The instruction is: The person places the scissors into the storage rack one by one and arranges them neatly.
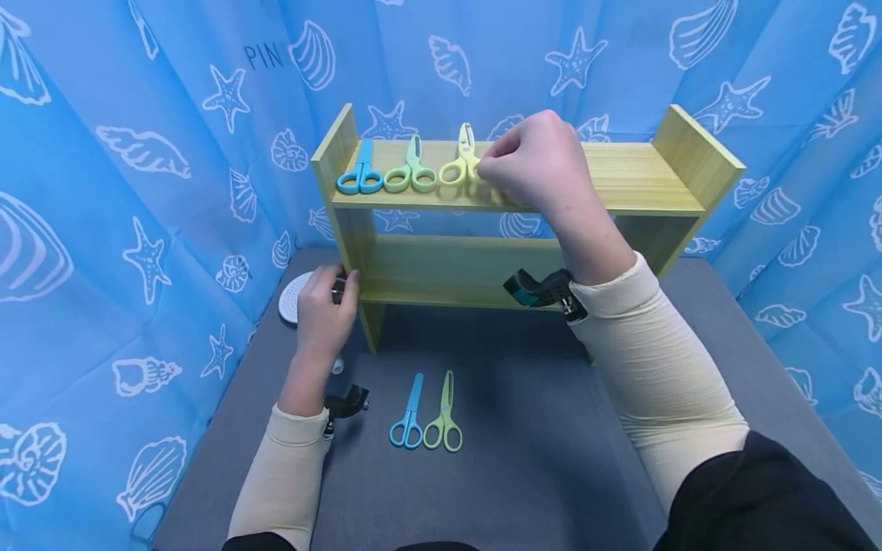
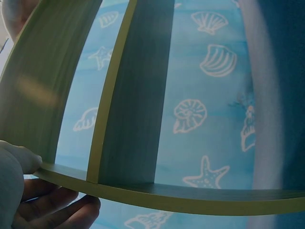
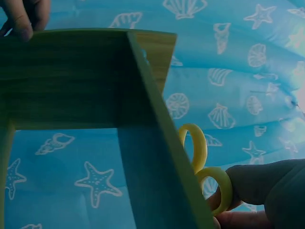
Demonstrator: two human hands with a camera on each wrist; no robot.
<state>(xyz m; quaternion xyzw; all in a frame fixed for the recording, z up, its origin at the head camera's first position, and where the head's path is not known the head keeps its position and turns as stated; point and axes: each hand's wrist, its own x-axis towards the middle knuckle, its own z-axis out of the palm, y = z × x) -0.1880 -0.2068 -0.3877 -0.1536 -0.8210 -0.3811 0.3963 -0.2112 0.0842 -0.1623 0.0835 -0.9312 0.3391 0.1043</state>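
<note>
Up on the top board of this wooden rack [image 1: 627, 176], my right grip [image 1: 544, 164] has a narrow pinch on a handle loop of the yellow scissors [image 1: 468, 158]. Blade points at the blue curtain [image 1: 172, 107], and honestly I can't tell if they're resting on the wood or a touch above it. Just to their left are the green scissors [image 1: 413, 159], then the blue scissors [image 1: 363, 161] near the board's left end, handles facing me on both. My left grip [image 1: 322, 310] is clamped over the edge of the rack's left side panel, thumb inside, fingers outside. Down on the grey counter [image 1: 524, 474], in front of the rack, a second blue pair [image 1: 411, 412] and a second green pair [image 1: 446, 409] lie side by side. As for writing, I can read "PIN" [image 1: 263, 56] in dark capitals, upper left on the curtain, in with the white-outlined shells and starfish. There's also a round white thing [image 1: 289, 300] partly hidden behind my left grip.
</note>
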